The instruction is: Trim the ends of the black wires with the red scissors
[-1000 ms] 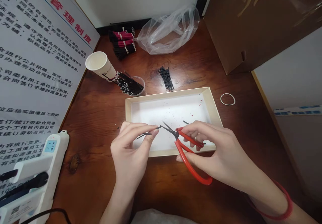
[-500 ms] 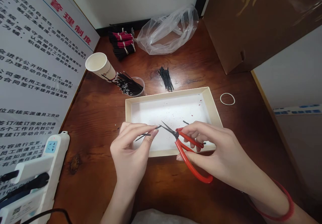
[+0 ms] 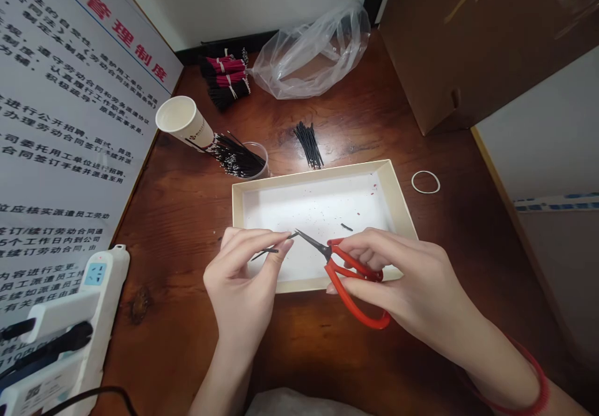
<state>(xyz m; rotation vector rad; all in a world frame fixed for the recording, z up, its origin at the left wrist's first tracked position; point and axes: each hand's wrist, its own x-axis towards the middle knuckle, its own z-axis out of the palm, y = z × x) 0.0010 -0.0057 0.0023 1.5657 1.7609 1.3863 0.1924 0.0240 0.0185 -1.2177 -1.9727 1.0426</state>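
Observation:
My left hand (image 3: pixel 243 282) pinches a thin black wire (image 3: pixel 276 245) between thumb and forefinger, over the near left part of a shallow white tray (image 3: pixel 241 207). My right hand (image 3: pixel 405 282) grips red-handled scissors (image 3: pixel 349 272); their dark blades are closed, and the tip meets the wire's end. A short black offcut (image 3: pixel 346 226) lies on the tray floor, among tiny red specks.
Behind the tray lie a loose bunch of black wires (image 3: pixel 309 145), a clear cup of wires (image 3: pixel 243 159), a tipped paper cup (image 3: pixel 183 121), tied red-and-black bundles (image 3: pixel 225 82) and a plastic bag (image 3: pixel 313 54). A rubber band (image 3: pixel 425 181) lies right; a power strip (image 3: pixel 60 335) sits near left; a cardboard box (image 3: pixel 472 35) stands back right.
The scissor blades, open a second ago, have closed on the end of the wire. Both hands have stayed almost in place.

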